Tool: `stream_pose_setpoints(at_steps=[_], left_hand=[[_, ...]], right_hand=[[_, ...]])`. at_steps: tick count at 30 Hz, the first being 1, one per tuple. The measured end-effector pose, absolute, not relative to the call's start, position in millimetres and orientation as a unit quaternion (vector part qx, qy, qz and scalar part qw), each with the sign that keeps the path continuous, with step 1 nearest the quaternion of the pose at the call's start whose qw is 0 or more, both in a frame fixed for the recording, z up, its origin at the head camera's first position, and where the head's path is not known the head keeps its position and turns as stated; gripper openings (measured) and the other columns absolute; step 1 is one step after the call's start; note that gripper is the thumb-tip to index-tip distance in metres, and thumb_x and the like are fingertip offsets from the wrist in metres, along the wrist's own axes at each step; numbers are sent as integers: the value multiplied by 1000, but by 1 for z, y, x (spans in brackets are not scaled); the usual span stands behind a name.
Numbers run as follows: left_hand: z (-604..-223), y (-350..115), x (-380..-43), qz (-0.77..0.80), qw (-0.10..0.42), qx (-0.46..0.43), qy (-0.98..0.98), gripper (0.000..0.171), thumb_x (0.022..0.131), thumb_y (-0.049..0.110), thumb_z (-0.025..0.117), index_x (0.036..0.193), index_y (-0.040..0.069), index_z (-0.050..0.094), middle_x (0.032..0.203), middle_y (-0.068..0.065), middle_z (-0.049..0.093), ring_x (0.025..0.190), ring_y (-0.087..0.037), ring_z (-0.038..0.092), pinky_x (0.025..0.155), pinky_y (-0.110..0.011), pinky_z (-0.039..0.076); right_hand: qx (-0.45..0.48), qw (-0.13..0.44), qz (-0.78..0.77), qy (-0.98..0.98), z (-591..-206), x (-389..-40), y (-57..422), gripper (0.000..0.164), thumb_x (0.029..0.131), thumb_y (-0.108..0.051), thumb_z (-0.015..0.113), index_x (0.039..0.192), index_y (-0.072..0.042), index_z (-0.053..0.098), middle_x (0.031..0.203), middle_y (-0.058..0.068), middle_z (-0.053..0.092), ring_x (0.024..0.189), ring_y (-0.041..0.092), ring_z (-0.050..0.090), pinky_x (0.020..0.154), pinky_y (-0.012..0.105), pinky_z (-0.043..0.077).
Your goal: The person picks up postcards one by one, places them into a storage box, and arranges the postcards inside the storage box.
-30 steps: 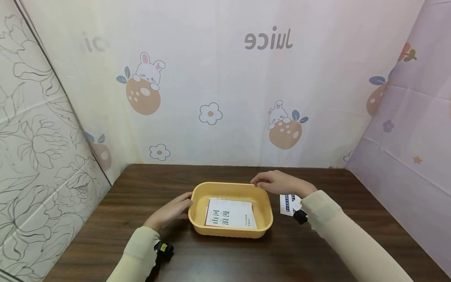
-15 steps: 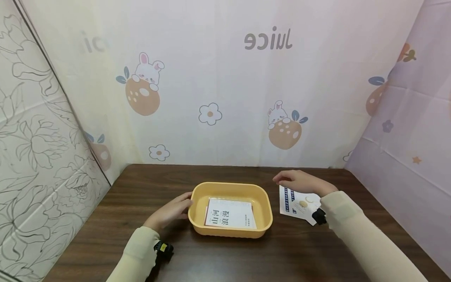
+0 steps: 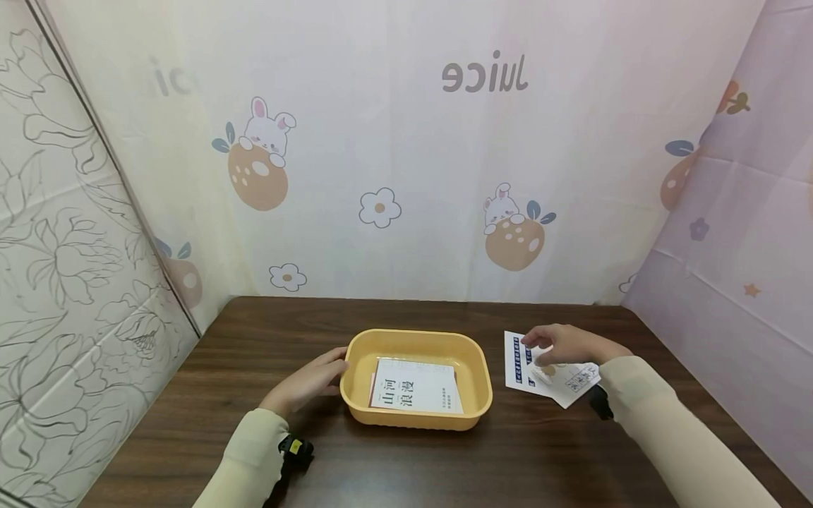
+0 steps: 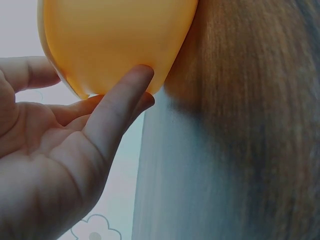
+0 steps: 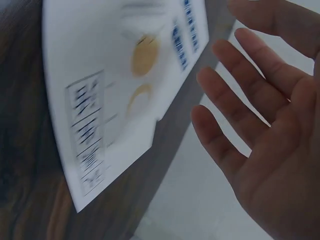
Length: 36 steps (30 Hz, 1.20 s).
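A yellow plastic basin (image 3: pixel 414 421) stands on the table. In it lies a white booklet (image 3: pixel 428 395) with dark characters, and a red edge shows beneath it. My left hand (image 3: pixel 311 381) rests against the basin's left end. In the left wrist view the fingers (image 4: pixel 115 107) reach the basin's outer wall and rim, the thumb spread apart from them. To the right lies a white printed sheet (image 3: pixel 559 391) with blue lettering and a yellow disc motif. Above it hovers my right hand (image 3: pixel 574 344), its fingers (image 5: pixel 225 107) loosely bent and spread, nothing between them.
The dark brown wooden table (image 3: pixel 406 469) carries both the basin and the sheet. Behind it hangs a pale curtain (image 3: pixel 381 127) with rabbit and fruit prints. A flower-patterned panel (image 3: pixel 82 247) borders the left side.
From the basin's right rim, my right hand has moved right, then down over the printed sheet, exposing more of its left part. The left hand stays at the basin.
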<state>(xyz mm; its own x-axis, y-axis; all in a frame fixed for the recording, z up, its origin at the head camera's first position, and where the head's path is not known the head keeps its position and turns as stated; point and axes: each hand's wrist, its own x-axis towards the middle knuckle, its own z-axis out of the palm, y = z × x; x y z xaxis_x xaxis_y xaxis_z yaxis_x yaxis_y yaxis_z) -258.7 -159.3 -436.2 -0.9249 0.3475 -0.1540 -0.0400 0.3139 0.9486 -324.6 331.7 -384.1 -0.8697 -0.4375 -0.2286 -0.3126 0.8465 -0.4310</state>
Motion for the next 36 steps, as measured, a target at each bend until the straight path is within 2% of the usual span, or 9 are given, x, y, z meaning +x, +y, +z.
stream_pose_setpoints(at_steps=[6, 9, 13, 17, 20, 23, 29, 36], left_hand=[[-436, -160, -259, 579, 169, 101, 791, 53, 107, 25, 43, 153, 1, 35, 152, -21, 40, 128, -35, 52, 99, -50, 50], [-436, -160, -258, 582, 169, 104, 789, 53, 107, 25, 42, 153, 1, 34, 152, -22, 39, 128, -36, 51, 99, -50, 50], [-435, -159, -258, 583, 168, 106, 788, 53, 107, 24, 42, 153, 0, 33, 152, -23, 39, 129, -37, 51, 98, -50, 50], [-436, -158, -258, 583, 167, 102, 789, 53, 107, 25, 42, 153, 1, 34, 152, -22, 39, 130, -36, 50, 99, -50, 50], [-437, -159, -259, 583, 168, 104, 788, 53, 107, 25, 42, 153, 1, 33, 152, -22, 40, 130, -37, 50, 99, -50, 50], [-437, -159, -258, 582, 168, 105, 788, 53, 107, 26, 42, 154, 1, 33, 152, -22, 39, 130, -37, 49, 99, -50, 50], [-437, -158, -259, 581, 169, 105, 789, 54, 107, 26, 42, 154, 2, 33, 153, -22, 39, 132, -37, 48, 100, -50, 49], [-438, -158, -258, 584, 169, 103, 787, 54, 107, 26, 43, 154, 1, 33, 153, -22, 39, 132, -37, 48, 99, -50, 49]], right_hand=[[-170, 202, -188, 946, -389, -324, 345, 57, 78, -10, 81, 132, -6, 62, 135, 22, 57, 126, 50, 48, 98, 68, 38], [-140, 217, -182, 949, -390, -322, 348, 61, 76, -9, 83, 133, -10, 62, 135, 25, 55, 124, 50, 49, 96, 69, 39], [-102, 238, -159, 953, -392, -319, 350, 70, 74, -12, 86, 138, -18, 60, 132, 28, 54, 117, 45, 52, 92, 65, 42], [-68, 246, -143, 956, -393, -314, 351, 82, 69, -13, 89, 142, -25, 56, 136, 29, 48, 106, 38, 52, 81, 55, 48], [-51, 243, -139, 959, -391, -309, 351, 92, 64, -9, 91, 146, -24, 53, 140, 31, 41, 100, 35, 51, 75, 48, 51], [-48, 238, -119, 963, -389, -307, 349, 99, 61, -10, 94, 149, -22, 49, 139, 33, 40, 99, 37, 51, 75, 51, 52], [-47, 212, -101, 971, -387, -309, 354, 95, 58, -20, 97, 143, -14, 55, 134, 30, 46, 97, 36, 53, 77, 54, 49], [-75, 189, -92, 975, -391, -312, 368, 79, 60, -38, 95, 126, -11, 60, 109, 12, 55, 93, 30, 54, 76, 50, 48]])
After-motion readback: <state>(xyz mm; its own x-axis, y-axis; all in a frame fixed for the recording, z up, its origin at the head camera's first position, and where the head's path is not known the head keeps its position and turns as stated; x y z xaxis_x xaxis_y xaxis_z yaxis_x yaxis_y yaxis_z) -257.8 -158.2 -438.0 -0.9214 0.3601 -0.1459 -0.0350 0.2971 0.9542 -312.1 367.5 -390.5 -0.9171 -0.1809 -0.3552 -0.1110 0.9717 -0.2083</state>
